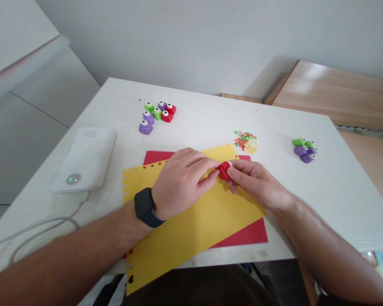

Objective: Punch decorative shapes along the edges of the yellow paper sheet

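Note:
A small red craft punch (224, 170) is held between both hands above the yellow sheet (198, 221). My left hand (185, 180), with a dark watch on its wrist, pinches the punch's left side. On the other side, the thumb and fingers of my right hand (253, 180) grip it. Small cut-out holes run along the yellow sheet's top and left edges. Beneath that sheet lies a red sheet (245, 235), showing at its corners. Behind the hands is a pile of tiny red, green and yellow paper cutouts (245, 141).
Several purple, green and red punches (157, 113) stand at the back left of the white table (210, 114). Another purple and green group (305, 150) sits at the right. A white device (86, 159) with a cable lies at the left.

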A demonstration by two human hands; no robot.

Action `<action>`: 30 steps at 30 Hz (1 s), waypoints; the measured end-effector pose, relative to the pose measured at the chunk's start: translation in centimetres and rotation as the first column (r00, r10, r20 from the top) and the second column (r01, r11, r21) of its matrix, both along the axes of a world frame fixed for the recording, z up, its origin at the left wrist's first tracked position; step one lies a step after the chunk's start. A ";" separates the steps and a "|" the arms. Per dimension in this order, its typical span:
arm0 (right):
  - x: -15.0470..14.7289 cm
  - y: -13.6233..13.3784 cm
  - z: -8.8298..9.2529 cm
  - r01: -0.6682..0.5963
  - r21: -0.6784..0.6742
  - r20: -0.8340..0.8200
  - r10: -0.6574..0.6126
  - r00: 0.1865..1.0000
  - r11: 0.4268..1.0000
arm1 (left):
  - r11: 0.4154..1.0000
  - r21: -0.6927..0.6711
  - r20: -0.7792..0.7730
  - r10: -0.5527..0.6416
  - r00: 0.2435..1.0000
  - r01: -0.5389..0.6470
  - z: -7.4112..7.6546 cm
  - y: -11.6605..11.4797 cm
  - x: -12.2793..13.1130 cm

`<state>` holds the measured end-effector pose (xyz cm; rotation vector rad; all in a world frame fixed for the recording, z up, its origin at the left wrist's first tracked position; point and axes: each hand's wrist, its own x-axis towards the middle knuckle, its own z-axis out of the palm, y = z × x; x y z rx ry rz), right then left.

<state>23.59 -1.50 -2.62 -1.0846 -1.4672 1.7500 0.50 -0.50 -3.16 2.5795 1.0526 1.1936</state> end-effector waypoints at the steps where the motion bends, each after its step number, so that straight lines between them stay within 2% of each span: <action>1: -0.1 0.0 0.0 0.008 0.006 0.007 -0.008 1.000 1.000 | 1.000 0.003 -0.011 0.007 1.000 -0.007 -0.1 0.0 0.0; 11: -0.3 -0.3 0.0 0.101 -0.175 -0.137 -0.125 0.983 0.979 | 1.000 -0.010 0.076 0.020 0.997 -0.020 -0.3 0.1 -0.1; 20: -0.4 -0.3 0.0 0.116 -0.196 -0.155 -0.147 0.977 0.974 | 0.998 -0.023 0.067 -0.057 0.996 0.058 0.1 -0.2 0.1; 30: -0.4 -0.3 -0.1 0.109 -0.150 -0.156 -0.132 0.979 0.983 | 0.997 -0.050 0.166 -0.056 0.985 0.065 -0.2 -0.3 0.5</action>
